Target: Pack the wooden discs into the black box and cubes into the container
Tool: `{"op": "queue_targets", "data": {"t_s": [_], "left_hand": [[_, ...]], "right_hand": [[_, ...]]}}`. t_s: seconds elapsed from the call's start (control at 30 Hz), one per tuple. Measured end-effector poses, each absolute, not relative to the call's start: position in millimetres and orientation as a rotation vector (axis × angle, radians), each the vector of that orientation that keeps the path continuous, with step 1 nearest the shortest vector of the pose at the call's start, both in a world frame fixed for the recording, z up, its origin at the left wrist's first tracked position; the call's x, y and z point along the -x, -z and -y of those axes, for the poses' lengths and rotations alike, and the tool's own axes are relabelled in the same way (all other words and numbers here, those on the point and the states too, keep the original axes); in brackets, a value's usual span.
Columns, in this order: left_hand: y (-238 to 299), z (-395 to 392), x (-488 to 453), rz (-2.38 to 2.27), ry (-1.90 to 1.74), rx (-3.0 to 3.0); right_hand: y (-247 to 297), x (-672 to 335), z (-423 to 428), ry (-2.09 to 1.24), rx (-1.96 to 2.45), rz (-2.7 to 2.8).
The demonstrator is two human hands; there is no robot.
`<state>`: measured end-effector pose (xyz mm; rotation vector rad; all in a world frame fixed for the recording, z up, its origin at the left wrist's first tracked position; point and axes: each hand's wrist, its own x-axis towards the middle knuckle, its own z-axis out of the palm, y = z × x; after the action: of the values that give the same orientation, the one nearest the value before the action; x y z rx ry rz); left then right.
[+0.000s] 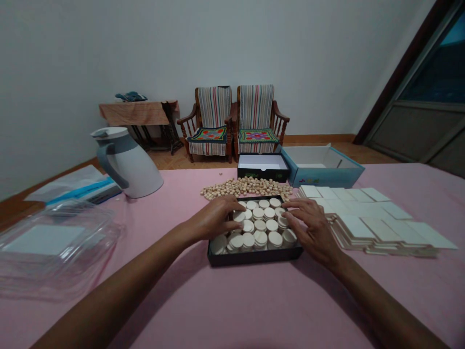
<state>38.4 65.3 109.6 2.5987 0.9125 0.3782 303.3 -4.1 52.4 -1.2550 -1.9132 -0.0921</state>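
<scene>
A shallow black box (pixel 254 258) lies on the pink cloth in front of me, filled with rows of stacked round white discs (pixel 260 225). My left hand (pixel 218 218) reaches over the box's left side. Its thumb and fingers close around a disc stack in the left column, and the curled fingers partly hide it. At the right rim, my right hand (pixel 312 225) has its fingers stretched out and apart, with the tips at the rightmost discs. I see nothing gripped in it.
Small round wooden beads (pixel 250 186) lie heaped behind the box. Stacks of white rectangular tiles (pixel 378 228) are at right. Farther back stand a black box lid (pixel 263 173) and a blue box (pixel 327 177). A white jug (pixel 136 169) and clear plastic containers (pixel 54 242) occupy the left.
</scene>
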Motion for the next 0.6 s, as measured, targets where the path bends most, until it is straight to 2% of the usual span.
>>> {"op": "queue_targets", "data": {"t_s": [0.17, 0.4, 0.6], "left_hand": [[-123, -67, -13, -1.039, -0.479, -2.508], [-118, -62, -8, -1.063, -0.263, -2.604], [-112, -62, -14, -0.980, -0.244, -2.670]], "right_hand": [[-49, -304, 3, 0.088, 1.260, 1.908], [-47, -303, 2, 0.082, 1.232, 1.901], [-46, -304, 0, 0.071, 1.206, 1.911]]}}
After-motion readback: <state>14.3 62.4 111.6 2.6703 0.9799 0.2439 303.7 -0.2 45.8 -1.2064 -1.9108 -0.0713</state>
